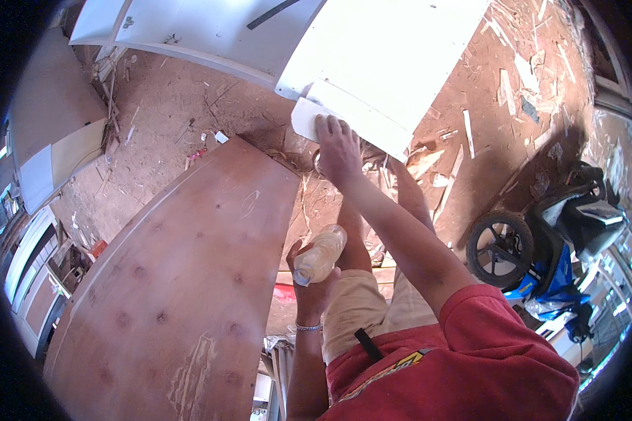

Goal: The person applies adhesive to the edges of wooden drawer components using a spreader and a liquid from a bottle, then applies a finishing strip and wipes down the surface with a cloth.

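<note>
Workshop with scattered wood scraps (468, 133)

No legible text anywhere, tbh. Just a yellow, black and whitish print (409, 361) slanting across the front of the red T-shirt (470, 351), way too skewed and blurry to make out any letters.

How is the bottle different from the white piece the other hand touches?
The bottle is rounded, while the white piece is flat with straight edges. The bottle looks pale yellowish; the white piece is plain white. The left hand wraps around the bottle, but the right hand has its fingers on the white piece. Both are pale.
</note>
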Demonstrator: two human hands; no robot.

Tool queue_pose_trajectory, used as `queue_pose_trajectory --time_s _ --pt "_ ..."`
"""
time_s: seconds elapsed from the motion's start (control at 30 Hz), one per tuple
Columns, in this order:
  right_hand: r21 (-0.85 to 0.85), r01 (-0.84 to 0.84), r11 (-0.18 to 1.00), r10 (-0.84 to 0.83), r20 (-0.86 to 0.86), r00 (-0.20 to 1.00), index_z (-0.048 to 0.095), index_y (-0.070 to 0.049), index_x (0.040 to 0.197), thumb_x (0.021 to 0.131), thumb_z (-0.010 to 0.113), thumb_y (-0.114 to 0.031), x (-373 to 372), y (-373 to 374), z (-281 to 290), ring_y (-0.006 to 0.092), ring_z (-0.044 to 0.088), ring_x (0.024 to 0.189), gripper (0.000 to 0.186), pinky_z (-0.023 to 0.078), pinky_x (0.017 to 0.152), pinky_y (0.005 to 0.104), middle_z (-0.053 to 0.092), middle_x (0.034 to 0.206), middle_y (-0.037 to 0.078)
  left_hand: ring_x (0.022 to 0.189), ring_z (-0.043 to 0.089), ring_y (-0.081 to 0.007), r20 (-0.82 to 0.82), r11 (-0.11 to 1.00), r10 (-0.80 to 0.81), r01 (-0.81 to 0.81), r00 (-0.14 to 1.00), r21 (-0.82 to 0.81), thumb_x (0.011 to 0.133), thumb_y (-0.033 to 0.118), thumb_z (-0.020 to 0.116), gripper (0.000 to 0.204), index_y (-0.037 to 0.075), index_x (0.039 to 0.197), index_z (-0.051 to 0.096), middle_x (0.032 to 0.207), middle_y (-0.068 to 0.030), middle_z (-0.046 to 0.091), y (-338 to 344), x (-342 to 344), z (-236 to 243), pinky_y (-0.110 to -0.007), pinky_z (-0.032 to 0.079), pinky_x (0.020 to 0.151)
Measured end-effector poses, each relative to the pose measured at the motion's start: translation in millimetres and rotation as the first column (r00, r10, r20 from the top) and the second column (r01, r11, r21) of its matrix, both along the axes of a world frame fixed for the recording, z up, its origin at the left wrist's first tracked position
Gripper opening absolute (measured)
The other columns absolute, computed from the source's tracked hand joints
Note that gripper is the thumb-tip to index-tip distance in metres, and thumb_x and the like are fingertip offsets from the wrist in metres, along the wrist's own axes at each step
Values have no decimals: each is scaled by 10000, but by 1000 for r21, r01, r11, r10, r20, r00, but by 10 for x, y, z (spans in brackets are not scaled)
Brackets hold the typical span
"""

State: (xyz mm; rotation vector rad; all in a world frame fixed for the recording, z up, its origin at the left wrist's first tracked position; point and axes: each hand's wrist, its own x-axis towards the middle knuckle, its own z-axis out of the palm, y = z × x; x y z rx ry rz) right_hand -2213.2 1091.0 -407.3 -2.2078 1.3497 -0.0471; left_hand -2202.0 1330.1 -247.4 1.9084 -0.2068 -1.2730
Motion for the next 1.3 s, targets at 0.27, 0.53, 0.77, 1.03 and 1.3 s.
queue_pose_trajectory --time_s 0.27,0.53,0.77,1.03,1.3 --pt "-79 31 996 -49 -234 971 408 -84 1551 947 541 -81 -331 -127 -213 395 449 1422 619 394 1135 650 469 1514 201 1296 533 -271 9 999 -38 37 999 40 754 30 835 968 98 1539 272 1402 -142 501 -52 -4 44 -408 481 1107" --pt "-50 16 999 -27 -237 971 401 -91 1560 941 545 -77 -445 -60 -336 402 441 1426 636 388 1133 661 454 1527 210 1290 531 -271 18 997 -63 62 998 49 763 31 829 949 87 1534 278 1397 -149 503 -123 13 88 -417 477 1108" --pt "-54 3 999 -15 -221 975 403 -97 1555 969 531 -87 -466 -173 -291 400 449 1426 600 395 1139 645 471 1515 210 1309 519 -274 18 998 -66 65 998 14 749 2 822 958 92 1536 283 1414 -141 491 -131 13 -1 -420 474 1122" --pt "269 -66 961 101 -116 988 389 -94 1570 939 567 -92 -587 423 -150 450 445 1426 656 370 1159 658 453 1543 241 1342 506 -291 4 992 -127 127 992 12 739 -20 824 967 93 1536 288 1420 -153 483 -262 13 34 -433 460 1151" --pt "99 21 995 -1 -199 980 304 -143 1616 922 721 -275 -1363 253 -51 434 363 1486 820 301 1191 678 392 1584 234 1351 501 -297 28 984 -168 167 985 56 726 -28 831 983 87 1533 282 1418 -172 487 -227 -39 -53 -429 454 1157"
